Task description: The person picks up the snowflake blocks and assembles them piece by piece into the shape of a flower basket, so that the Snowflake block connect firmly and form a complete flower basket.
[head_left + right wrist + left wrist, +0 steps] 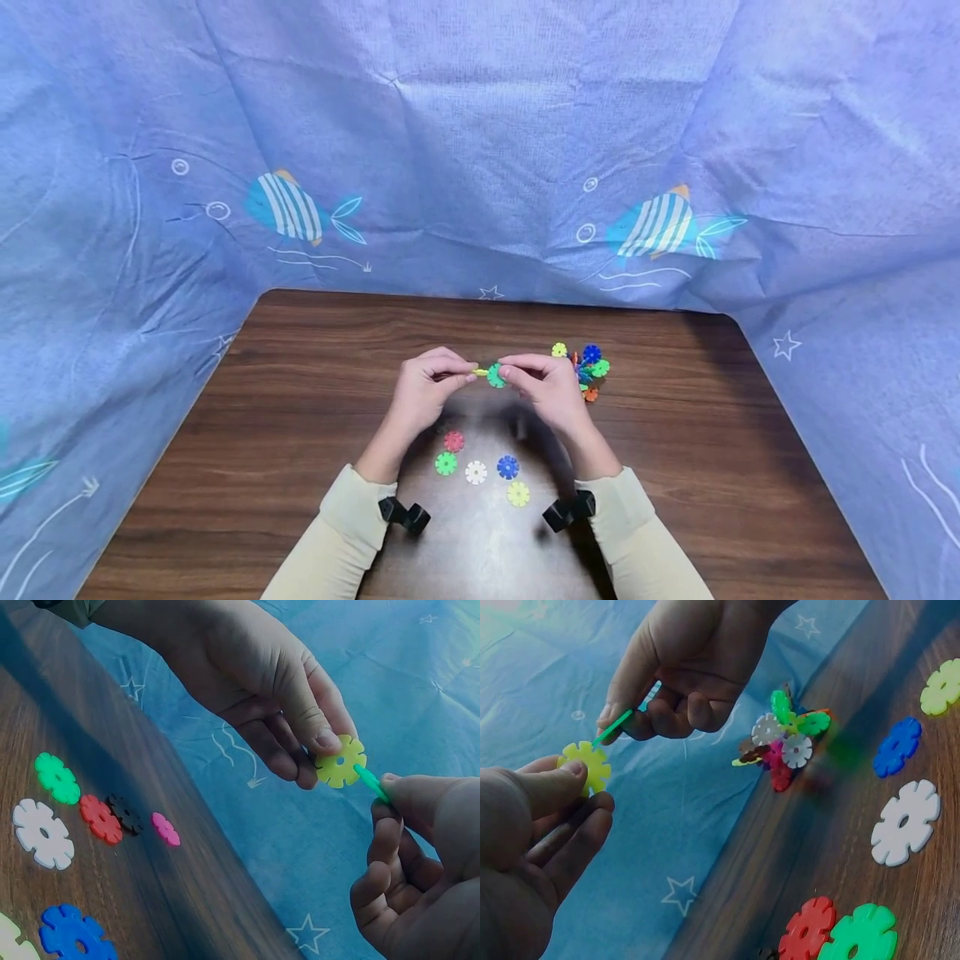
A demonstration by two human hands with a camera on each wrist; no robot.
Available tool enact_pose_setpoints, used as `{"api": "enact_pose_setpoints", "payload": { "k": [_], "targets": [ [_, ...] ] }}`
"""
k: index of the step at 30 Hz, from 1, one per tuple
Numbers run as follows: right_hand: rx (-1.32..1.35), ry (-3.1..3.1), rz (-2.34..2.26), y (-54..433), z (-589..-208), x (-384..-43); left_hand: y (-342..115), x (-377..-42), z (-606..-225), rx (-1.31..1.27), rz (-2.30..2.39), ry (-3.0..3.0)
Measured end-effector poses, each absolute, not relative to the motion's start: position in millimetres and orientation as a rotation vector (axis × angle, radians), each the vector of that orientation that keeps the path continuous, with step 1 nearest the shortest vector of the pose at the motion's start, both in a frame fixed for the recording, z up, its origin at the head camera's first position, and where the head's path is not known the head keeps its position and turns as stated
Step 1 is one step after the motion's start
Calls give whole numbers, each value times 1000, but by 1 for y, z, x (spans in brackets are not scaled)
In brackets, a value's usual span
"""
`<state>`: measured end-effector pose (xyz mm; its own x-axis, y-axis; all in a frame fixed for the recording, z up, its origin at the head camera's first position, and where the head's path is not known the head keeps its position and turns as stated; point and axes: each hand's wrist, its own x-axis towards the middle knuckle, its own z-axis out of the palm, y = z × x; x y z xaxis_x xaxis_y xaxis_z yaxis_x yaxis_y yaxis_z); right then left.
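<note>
Between thumb and fingers my left hand (422, 390) pinches a yellow notched plastic disc (341, 761). My right hand (549, 387) pinches a green notched disc (495, 375), held crosswise to the yellow one. The two discs meet at their edges, as the left wrist view shows the green disc (613, 727) edge-on at the top of the yellow disc (592, 766). Both hands hold them above the table. Nearer the body lie loose discs: red (453, 442), green (446, 463), white (476, 472), blue (507, 467) and pale yellow (518, 494).
A cluster of joined, many-coloured discs (780, 739) stands on the brown wooden table (315, 350), just beyond the right hand. In the right wrist view a black disc (124, 814) and a pink disc (166, 829) lie beside the red one. A blue fish-print cloth (480, 150) hangs behind.
</note>
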<state>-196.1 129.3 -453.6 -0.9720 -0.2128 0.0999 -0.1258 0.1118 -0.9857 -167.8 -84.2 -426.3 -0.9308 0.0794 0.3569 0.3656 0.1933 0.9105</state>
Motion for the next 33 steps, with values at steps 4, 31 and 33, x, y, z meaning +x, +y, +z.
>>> {"api": "enact_pose_setpoints", "payload": {
  "k": [4,31,33],
  "targets": [
    [-394,2312,-1977,129,-447,-192,-83,-168,-430,-457,-1760,-2255],
    [-661,2445,-1494,155,-455,-189,-88,-174,-445,-325,-1825,-2198],
    [-770,2487,-1254,159,-460,-186,-91,-175,-442,-302,-1832,-2198]
  ]
}}
